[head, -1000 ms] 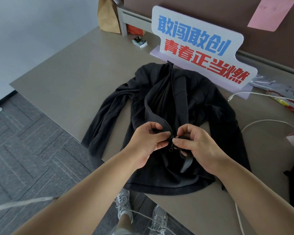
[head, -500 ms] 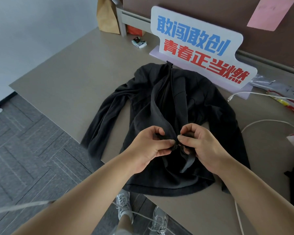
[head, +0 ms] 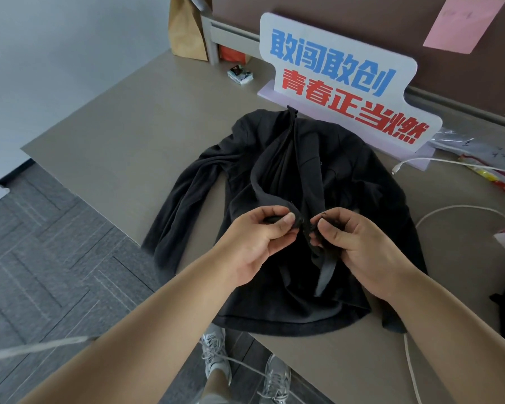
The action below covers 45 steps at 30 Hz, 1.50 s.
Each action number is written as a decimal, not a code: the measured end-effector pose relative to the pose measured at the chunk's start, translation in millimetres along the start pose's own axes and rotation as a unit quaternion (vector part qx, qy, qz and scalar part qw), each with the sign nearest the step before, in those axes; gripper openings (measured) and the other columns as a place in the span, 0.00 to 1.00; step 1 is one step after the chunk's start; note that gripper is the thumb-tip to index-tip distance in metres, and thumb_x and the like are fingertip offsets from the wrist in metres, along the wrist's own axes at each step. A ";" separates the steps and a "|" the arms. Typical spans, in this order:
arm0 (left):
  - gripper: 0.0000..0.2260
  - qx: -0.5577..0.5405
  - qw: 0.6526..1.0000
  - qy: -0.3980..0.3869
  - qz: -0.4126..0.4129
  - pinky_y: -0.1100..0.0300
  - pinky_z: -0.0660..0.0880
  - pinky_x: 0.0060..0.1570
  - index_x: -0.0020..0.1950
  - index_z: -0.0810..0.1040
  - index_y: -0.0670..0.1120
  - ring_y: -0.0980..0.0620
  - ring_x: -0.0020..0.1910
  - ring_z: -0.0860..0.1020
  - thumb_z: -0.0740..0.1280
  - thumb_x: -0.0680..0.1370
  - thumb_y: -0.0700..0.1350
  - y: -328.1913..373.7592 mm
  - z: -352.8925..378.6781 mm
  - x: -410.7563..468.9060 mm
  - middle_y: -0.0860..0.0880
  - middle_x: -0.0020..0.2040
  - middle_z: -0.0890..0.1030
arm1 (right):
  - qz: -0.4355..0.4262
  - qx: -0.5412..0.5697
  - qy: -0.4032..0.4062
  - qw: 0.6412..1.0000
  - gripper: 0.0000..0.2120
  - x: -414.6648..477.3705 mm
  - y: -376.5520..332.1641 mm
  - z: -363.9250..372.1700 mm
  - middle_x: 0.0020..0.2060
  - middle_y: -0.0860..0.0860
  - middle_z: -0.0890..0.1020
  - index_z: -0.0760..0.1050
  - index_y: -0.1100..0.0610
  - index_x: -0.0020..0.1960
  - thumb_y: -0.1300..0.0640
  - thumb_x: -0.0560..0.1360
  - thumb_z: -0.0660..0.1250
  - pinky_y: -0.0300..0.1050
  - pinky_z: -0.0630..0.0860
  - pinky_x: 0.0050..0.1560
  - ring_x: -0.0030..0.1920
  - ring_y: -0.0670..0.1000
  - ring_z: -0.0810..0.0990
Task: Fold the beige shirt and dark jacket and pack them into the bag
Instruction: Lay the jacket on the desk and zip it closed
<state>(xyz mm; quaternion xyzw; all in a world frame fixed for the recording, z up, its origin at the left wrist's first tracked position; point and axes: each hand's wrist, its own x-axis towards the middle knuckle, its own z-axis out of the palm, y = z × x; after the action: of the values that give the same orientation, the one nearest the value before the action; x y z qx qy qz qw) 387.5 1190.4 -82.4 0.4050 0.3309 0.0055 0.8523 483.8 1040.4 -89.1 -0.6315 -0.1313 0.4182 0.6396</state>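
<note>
Fingers of the left hand (head: 257, 243) and right hand (head: 353, 246) are pinching the two front edges of the dark jacket (head: 289, 182). It is lying across the near edge of the bench (head: 134, 126).

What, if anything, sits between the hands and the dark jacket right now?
Nothing visible. The left hand and right hand each already pinch a front edge of the dark jacket, which lies spread on the table.

Both my bare forearms reach forward from the lower corners and converge. My left hand (head: 255, 240) and right hand (head: 354, 243) sit almost touching, thumbs toward each other, fingers curled, each pinching an edge of dark cloth.
</note>
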 end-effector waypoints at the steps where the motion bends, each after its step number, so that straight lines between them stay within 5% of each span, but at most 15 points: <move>1: 0.06 -0.002 1.000 -0.003 -0.009 0.64 0.81 0.42 0.50 0.78 0.42 0.55 0.38 0.83 0.68 0.75 0.33 0.8 0.0 -1.0 0.49 0.36 0.83 | -0.012 -0.015 -0.003 1.000 0.08 -0.3 -0.3 -0.2 0.38 0.53 0.83 0.82 0.54 0.44 0.52 0.69 0.69 0.38 0.78 0.49 0.42 0.49 0.82; 3: 0.08 0.022 0.999 0.001 -0.025 0.63 0.81 0.42 0.50 0.77 0.41 0.54 0.37 0.83 0.69 0.74 0.32 -0.8 0.4 -1.0 0.47 0.38 0.83 | -0.014 -0.030 -0.009 0.999 0.09 -1.1 2.4 -1.2 0.38 0.53 0.84 0.83 0.51 0.42 0.48 0.65 0.70 0.39 0.78 0.48 0.42 0.49 0.82; 5: 0.09 0.058 0.998 0.006 -0.036 0.62 0.81 0.41 0.50 0.76 0.42 0.53 0.36 0.83 0.70 0.73 0.32 -5.7 0.4 0.1 0.46 0.39 0.82 | 0.000 -0.046 -0.013 0.999 0.04 -1.1 9.1 -2.3 0.36 0.52 0.82 0.83 0.52 0.43 0.55 0.71 0.69 0.42 0.77 0.47 0.39 0.50 0.79; 8: 0.10 0.094 0.994 0.008 -0.047 0.61 0.82 0.41 0.50 0.74 0.42 0.53 0.35 0.82 0.70 0.73 0.32 -17.0 -0.9 3.4 0.45 0.39 0.82 | 0.016 -0.105 -0.003 0.994 0.10 -3.1 21.1 -3.9 0.32 0.51 0.80 0.82 0.53 0.44 0.63 0.77 0.64 0.45 0.74 0.47 0.37 0.49 0.77; 13: 0.11 0.085 0.996 0.015 -0.034 0.61 0.81 0.43 0.51 0.73 0.43 0.50 0.39 0.83 0.70 0.74 0.33 -32.8 -5.3 9.4 0.44 0.43 0.81 | 0.037 -0.125 0.018 0.991 0.02 -7.2 31.3 -2.5 0.32 0.50 0.81 0.78 0.58 0.48 0.63 0.76 0.67 0.47 0.75 0.46 0.36 0.48 0.77; 25: 0.12 0.097 0.995 0.023 -0.018 0.60 0.80 0.42 0.51 0.73 0.43 0.51 0.38 0.83 0.71 0.73 0.32 -28.8 -9.1 11.8 0.44 0.44 0.80 | 0.022 -0.119 0.010 0.993 0.06 -5.9 24.6 4.6 0.30 0.51 0.81 0.74 0.61 0.48 0.66 0.74 0.69 0.33 0.76 0.36 0.31 0.43 0.79; 33: 0.12 0.105 0.994 0.009 -0.031 0.60 0.79 0.41 0.49 0.72 0.44 0.44 0.45 0.82 0.71 0.73 0.32 -25.1 -2.9 3.5 0.39 0.46 0.80 | 0.027 -0.071 0.022 0.997 0.06 -6.1 21.3 1.0 0.29 0.52 0.78 0.72 0.59 0.45 0.67 0.74 0.68 0.45 0.74 0.43 0.36 0.53 0.75; 38: 0.12 0.111 0.993 -0.025 -0.041 0.59 0.79 0.43 0.47 0.73 0.44 0.48 0.43 0.83 0.71 0.72 0.31 -20.8 6.4 -5.9 0.42 0.43 0.81 | 0.017 -0.058 0.056 0.997 0.05 -2.7 14.6 -3.6 0.28 0.49 0.78 0.72 0.58 0.44 0.65 0.74 0.68 0.45 0.73 0.42 0.33 0.50 0.75; 45: 0.08 0.096 0.995 0.014 0.003 0.60 0.79 0.40 0.47 0.73 0.43 0.49 0.38 0.81 0.69 0.75 0.34 -5.0 12.2 -9.7 0.43 0.41 0.79 | 0.004 -0.034 -0.030 0.999 0.07 -12.1 -0.5 5.1 0.30 0.52 0.77 0.71 0.60 0.45 0.69 0.74 0.67 0.46 0.72 0.42 0.36 0.53 0.75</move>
<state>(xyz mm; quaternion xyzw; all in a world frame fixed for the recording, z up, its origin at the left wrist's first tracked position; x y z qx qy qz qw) 385.5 1176.0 -74.9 0.4855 0.3412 -0.0182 0.8047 473.0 1035.5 -83.4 -0.6407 -0.1621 0.4352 0.6114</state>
